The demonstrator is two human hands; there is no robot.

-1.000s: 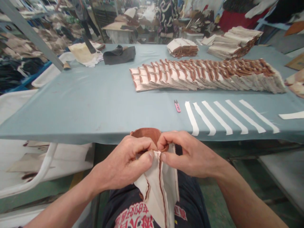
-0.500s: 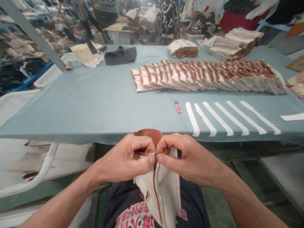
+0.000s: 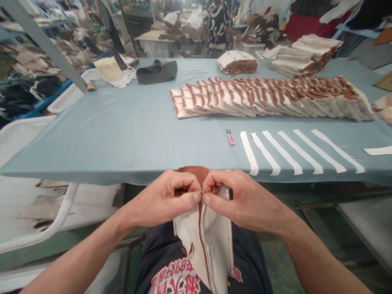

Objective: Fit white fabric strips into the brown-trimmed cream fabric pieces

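Between my hands, above my lap, is a tube-shaped sewn piece (image 3: 211, 241), cream outside with brown suede-like material inside its round opening. A brown seam runs down its front. My left hand (image 3: 176, 196) pinches the rim just left of that seam, thumb outside and bent fingers inside the opening. Close against it, my right hand (image 3: 226, 196) pinches the rim on the seam's other side in the same way. The two thumb tips almost meet at the seam's top. The piece's lower part hangs over my dark printed clothing.
On the blue-covered table (image 3: 122, 134) lie pink thread snips (image 3: 230, 137), several white strips (image 3: 269, 153) and a long overlapping row of cream and brown pieces (image 3: 269, 98). Further stacks (image 3: 238, 62) and a dark folded cloth (image 3: 157, 72) are behind. A person (image 3: 217, 22) stands beyond.
Both hands keep their pinch on the sewn piece and have risen very slightly. The whole view has shifted a little, with the table's things appearing slightly further right.
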